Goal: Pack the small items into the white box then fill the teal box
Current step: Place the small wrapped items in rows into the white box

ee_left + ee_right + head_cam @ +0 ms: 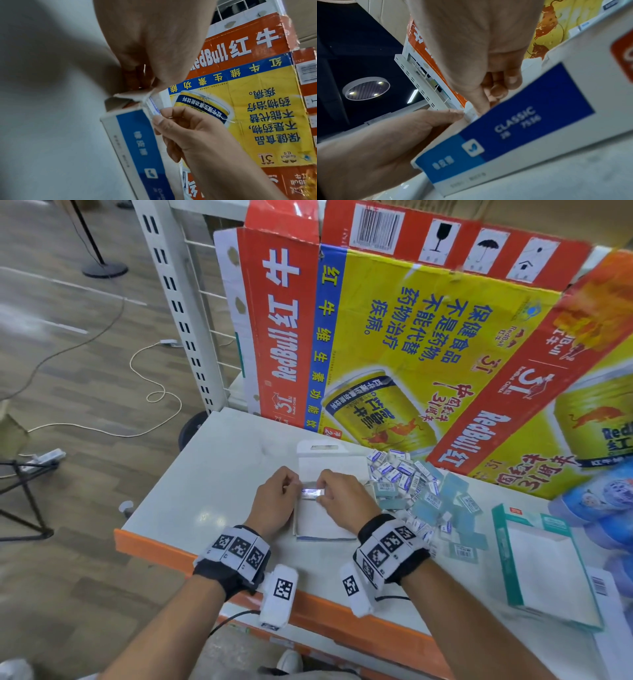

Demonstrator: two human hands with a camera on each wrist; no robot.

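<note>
The white box [325, 523] with a blue side panel [137, 142] lies flat on the table, its end flap [322, 451] open toward the back. Both hands meet at its open mouth. My left hand [295, 489] curls its fingers on the box's side flap [132, 93]. With thumb and forefinger my right hand [322, 495] pinches a small wrapped eraser [312, 494] at the opening [153, 106]. A heap of small erasers [407, 484] lies just right of the box. The teal box [544, 563] lies farther right. The inside of the white box is hidden.
A large Red Bull carton [428, 337] stands along the back of the table [212, 481]. Blue packages [599, 501] sit at the far right. The orange table edge [308, 607] runs close to my wrists. A white shelf upright [178, 302] rises at the back left.
</note>
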